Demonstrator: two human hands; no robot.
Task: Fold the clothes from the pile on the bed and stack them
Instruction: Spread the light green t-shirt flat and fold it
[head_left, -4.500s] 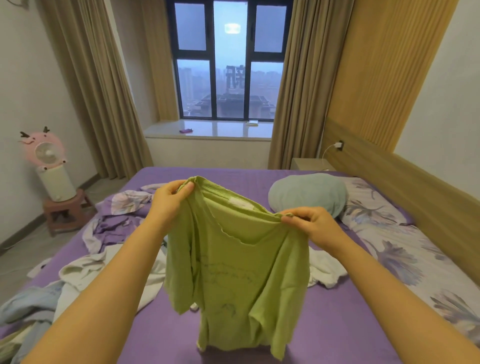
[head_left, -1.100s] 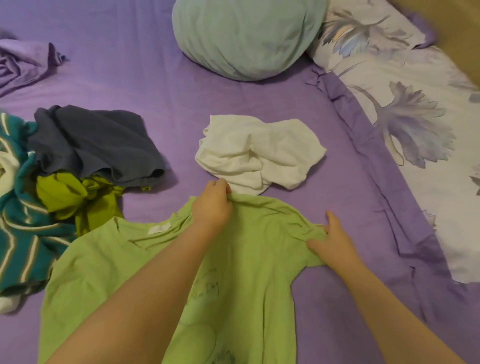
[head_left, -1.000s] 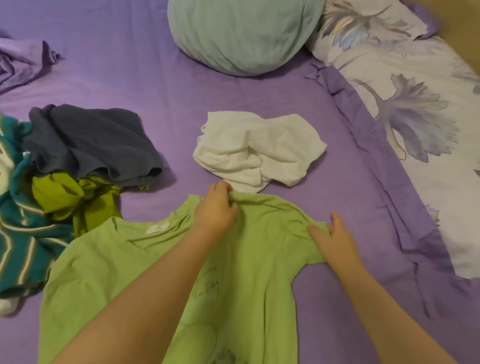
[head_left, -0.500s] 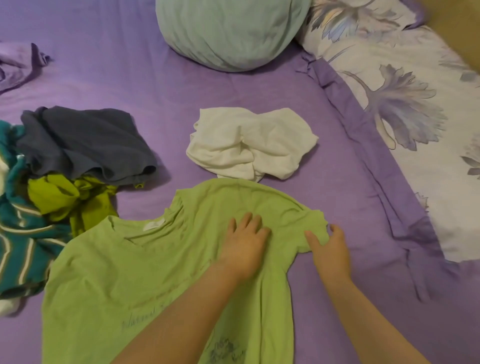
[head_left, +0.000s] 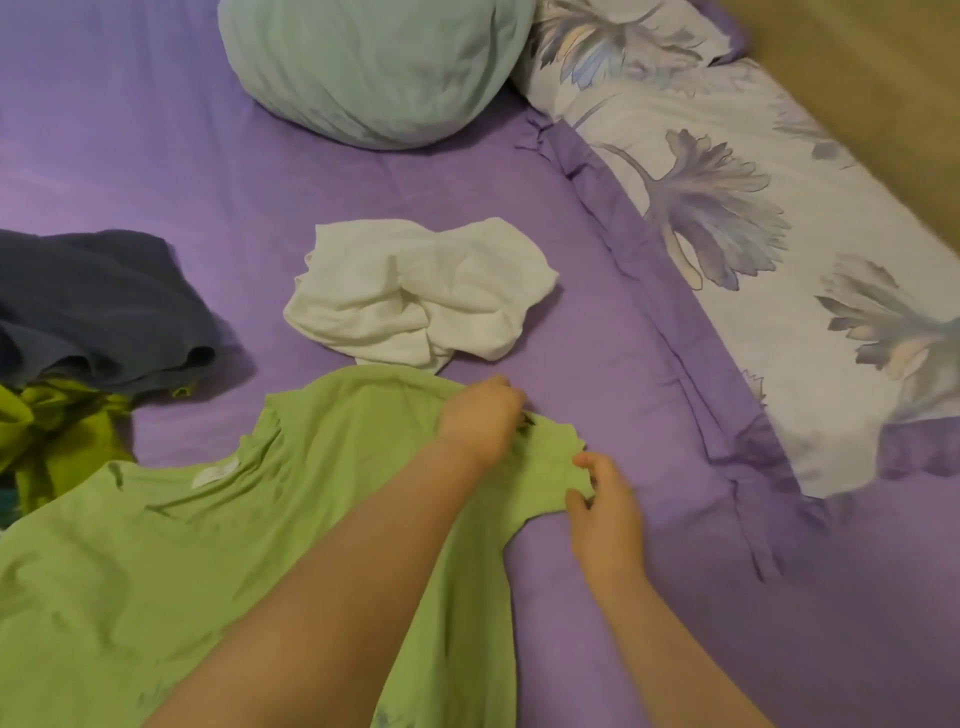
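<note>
Green cotton is spread across the purple sheet: a tee laid flat at the near left, its neck label facing up. The tee's right sleeve is being handled by both hands. The left hand, its arm crossing over the tee, is curled at the sleeve's upper edge and appears to be pinching the cloth there, though the fingertips are blurred. The sleeve's outer hem is pinched between thumb and fingers of the right hand. A crumpled white garment is seen just beyond the tee, almost touching its shoulder. At the left edge a dark grey garment is piled over an olive-green one. A pale teal cushion is set at the far side, and a floral pillow is laid along the right, beside a wooden headboard.
</note>
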